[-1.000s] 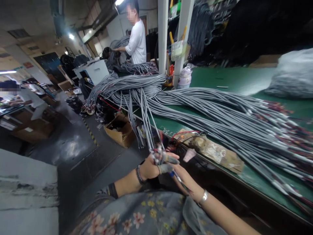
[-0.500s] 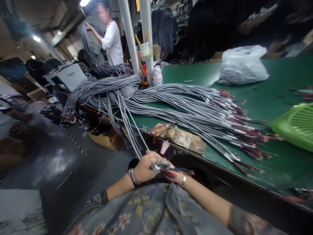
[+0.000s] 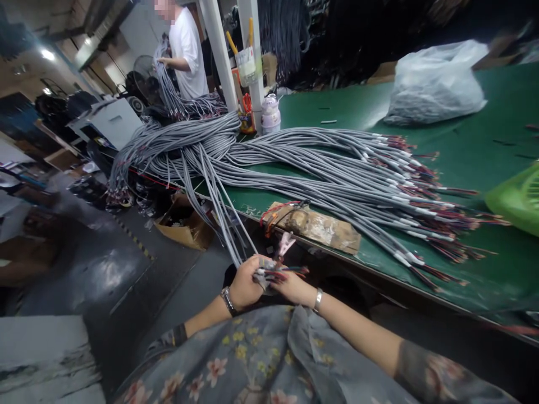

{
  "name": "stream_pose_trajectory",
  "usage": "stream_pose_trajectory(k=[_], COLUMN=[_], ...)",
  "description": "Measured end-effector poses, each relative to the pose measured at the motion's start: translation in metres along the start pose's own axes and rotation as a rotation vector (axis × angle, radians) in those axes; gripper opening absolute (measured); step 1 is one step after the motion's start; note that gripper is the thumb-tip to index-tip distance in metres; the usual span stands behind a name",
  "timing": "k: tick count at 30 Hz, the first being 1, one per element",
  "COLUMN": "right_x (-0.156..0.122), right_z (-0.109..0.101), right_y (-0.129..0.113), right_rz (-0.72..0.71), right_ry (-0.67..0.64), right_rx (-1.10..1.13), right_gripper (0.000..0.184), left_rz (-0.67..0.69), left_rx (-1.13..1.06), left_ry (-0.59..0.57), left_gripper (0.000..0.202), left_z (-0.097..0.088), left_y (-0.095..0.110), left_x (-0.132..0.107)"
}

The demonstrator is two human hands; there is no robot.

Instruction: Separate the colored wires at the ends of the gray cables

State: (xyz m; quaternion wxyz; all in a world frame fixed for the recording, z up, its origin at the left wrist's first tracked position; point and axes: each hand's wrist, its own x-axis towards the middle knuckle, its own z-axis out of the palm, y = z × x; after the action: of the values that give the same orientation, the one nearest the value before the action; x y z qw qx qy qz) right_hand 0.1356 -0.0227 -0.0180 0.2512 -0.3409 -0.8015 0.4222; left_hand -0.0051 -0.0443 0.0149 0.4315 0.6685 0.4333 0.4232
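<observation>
My left hand (image 3: pixel 245 284) is closed around the ends of a few grey cables (image 3: pixel 223 221) that hang down from the table edge. Their stripped coloured wire ends (image 3: pixel 283 272) stick out to the right of the fist. My right hand (image 3: pixel 293 287) lies just beside it, fingers curled at those wire ends. A large bundle of grey cables (image 3: pixel 320 174) lies across the green table (image 3: pixel 471 163), its red and dark wire ends fanned out at the right.
A brown worn pad (image 3: pixel 318 227) sits at the table edge above my hands. White posts (image 3: pixel 219 56), a small jar (image 3: pixel 270 115), a white plastic bag (image 3: pixel 435 84) and a green basket (image 3: pixel 516 199) stand on the table. A person in white (image 3: pixel 185 50) handles cables at the back. A cardboard box (image 3: pixel 185 227) lies on the floor.
The view has swung right and down along the table. My hands have stayed together on the cable ends, which now sit lower, below the table edge. The person behind has shifted their cable bundle.
</observation>
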Motion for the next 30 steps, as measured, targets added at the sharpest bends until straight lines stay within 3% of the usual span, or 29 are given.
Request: stream_pose_trajectory(k=[2, 5, 9, 13, 17, 22, 26, 30], right_x=[-0.006, -0.016, -0.021, -0.017, -0.014, -0.016, -0.019, -0.024], right_z=[-0.004, -0.01, -0.014, -0.012, -0.013, -0.019, -0.021, -0.022], right_y=[0.002, 0.001, -0.007, -0.018, -0.018, -0.014, -0.02, -0.027], right_rz=[0.014, 0.109, 0.263, 0.372, 0.431, 0.426, 0.34, 0.315], right_ry=[0.012, 0.074, 0.176, 0.246, 0.351, 0.383, 0.407, 0.366], right_rx=[0.059, 0.334, 0.543, 0.655, 0.647, 0.442, 0.364, 0.459], right_gripper=[0.029, 0.032, 0.036, 0.046, 0.048, 0.036, 0.029, 0.026], left_rz=[-0.123, -0.258, -0.332, -0.337, -0.276, -0.256, -0.277, -0.288], left_rx=[-0.046, -0.117, -0.167, -0.213, -0.147, -0.12, -0.132, -0.157], left_ry=[0.054, 0.106, 0.129, 0.064, 0.011, -0.033, -0.011, 0.039], left_gripper=[0.015, 0.025, 0.031, 0.032, 0.029, 0.032, 0.034, 0.038], left_z=[-0.004, -0.011, -0.015, -0.01, -0.004, 0.002, 0.003, 0.002], left_y=[-0.001, -0.004, -0.004, 0.002, 0.005, 0.002, 0.002, 0.005], left_x=[0.0, -0.003, -0.008, -0.006, -0.001, -0.003, -0.004, -0.002])
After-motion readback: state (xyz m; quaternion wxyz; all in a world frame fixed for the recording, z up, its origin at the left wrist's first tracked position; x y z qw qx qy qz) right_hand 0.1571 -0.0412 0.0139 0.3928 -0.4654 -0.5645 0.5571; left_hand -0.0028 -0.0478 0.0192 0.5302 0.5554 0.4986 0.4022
